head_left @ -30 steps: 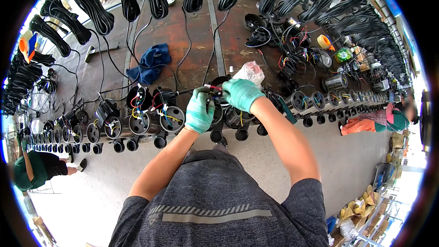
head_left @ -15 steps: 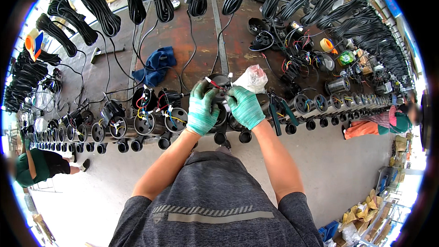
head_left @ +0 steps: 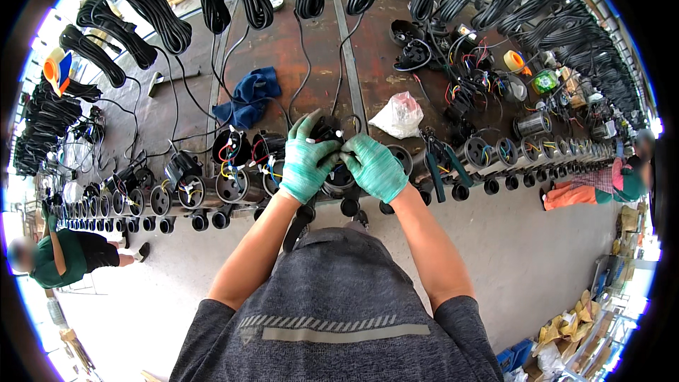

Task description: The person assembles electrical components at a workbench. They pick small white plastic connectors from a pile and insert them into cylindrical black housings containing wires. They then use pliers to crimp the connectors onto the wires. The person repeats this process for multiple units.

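Observation:
Both my hands wear green gloves and meet over a round motor housing [head_left: 339, 175] at the bench's near edge. My left hand [head_left: 308, 163] has its thumb bent in toward the middle and a finger stretched upward. A small white wire connector [head_left: 310, 141] shows between its fingers. My right hand [head_left: 377, 168] is closed in a pinch beside it; what its fingertips hold is hidden. Just beyond the fingers is a black round cover [head_left: 325, 129], partly covered, with another white tip next to it. Green-handled pliers [head_left: 442, 163] lean on the housings to the right.
A row of housings [head_left: 233, 185] with coloured wires lines the near edge. Coiled black cables [head_left: 166, 18] hang along the far side. A blue cloth [head_left: 247, 95], a plastic bag [head_left: 398, 114] and a tangle of wired parts [head_left: 470, 81] lie on the bench [head_left: 318, 64]. People stand at far left and right.
My hands have drawn closer together over the housing. The red wire with its white end, visible before, is now mostly hidden. The whole view has shifted slightly.

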The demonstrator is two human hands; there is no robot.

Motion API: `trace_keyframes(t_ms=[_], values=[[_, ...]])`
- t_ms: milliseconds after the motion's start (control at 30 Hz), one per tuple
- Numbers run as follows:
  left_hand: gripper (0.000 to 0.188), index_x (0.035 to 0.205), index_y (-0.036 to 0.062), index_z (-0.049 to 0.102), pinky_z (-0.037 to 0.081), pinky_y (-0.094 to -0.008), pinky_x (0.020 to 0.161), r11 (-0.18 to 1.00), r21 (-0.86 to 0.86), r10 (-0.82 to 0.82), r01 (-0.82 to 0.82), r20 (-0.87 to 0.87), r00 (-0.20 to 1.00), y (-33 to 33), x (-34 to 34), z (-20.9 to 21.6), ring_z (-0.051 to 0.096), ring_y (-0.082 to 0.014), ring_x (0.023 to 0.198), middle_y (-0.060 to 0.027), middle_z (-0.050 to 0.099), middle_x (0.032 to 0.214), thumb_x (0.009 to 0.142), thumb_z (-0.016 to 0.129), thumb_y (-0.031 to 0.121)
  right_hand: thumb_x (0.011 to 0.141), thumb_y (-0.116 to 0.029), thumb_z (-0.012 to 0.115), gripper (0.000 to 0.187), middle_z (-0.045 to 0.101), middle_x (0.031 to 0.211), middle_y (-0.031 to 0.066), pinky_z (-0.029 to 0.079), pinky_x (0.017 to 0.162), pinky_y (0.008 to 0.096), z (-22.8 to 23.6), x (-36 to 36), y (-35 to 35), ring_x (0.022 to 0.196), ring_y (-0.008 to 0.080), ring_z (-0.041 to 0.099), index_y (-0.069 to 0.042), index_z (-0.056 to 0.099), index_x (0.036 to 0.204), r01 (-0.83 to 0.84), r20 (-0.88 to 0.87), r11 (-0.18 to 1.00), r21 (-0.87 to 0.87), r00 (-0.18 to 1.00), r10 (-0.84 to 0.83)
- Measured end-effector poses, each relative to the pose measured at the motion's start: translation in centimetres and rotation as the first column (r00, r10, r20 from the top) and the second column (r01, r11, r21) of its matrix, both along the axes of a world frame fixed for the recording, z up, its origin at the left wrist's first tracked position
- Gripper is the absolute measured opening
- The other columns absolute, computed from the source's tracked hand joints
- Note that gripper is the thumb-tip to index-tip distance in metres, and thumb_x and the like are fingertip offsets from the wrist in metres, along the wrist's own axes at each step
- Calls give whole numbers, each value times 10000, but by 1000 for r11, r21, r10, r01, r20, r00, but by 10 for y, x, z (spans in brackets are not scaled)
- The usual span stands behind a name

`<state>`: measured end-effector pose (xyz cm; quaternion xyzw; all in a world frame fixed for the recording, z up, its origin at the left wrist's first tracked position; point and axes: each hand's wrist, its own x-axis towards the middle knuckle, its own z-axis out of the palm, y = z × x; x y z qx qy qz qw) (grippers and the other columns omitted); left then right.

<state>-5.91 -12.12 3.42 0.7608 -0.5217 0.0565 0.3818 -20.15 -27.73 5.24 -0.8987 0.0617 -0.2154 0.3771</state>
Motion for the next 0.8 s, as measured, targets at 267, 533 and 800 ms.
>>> trace_keyframes(t_ms=[267, 533, 800], values=[[362, 1213, 100, 791, 411, -487, 1194, 993, -106, -75, 48, -270, 960, -1, 9, -17, 498, -406, 1416, -215, 425, 1640, 860, 866, 105, 976, -266, 732, 163, 755, 998, 105, 599, 746, 469, 34, 18, -6, 846, 364, 734, -123, 765, 1046, -93, -113, 936, -340, 992, 58], [333, 1189, 50, 730, 520, -344, 1094, 964, -266, -109, 10, -362, 926, 2, 9, -17, 585, -258, 1304, -163, 422, 1624, 903, 755, -119, 985, -192, 754, 116, 763, 918, 130, 582, 714, 423, 23, 16, -1, 785, 333, 728, -82, 774, 1017, 168, 180, 943, 287, 958, -225], [272, 1133, -3, 752, 581, -348, 998, 982, -161, 41, -97, -321, 946, 4, 19, -6, 657, -234, 1142, -154, 536, 1504, 888, 764, -119, 930, -165, 714, 277, 669, 1177, 163, 578, 943, 488, 0, -9, -2, 1088, 380, 693, -95, 733, 1198, -51, -337, 971, -233, 941, -31]])
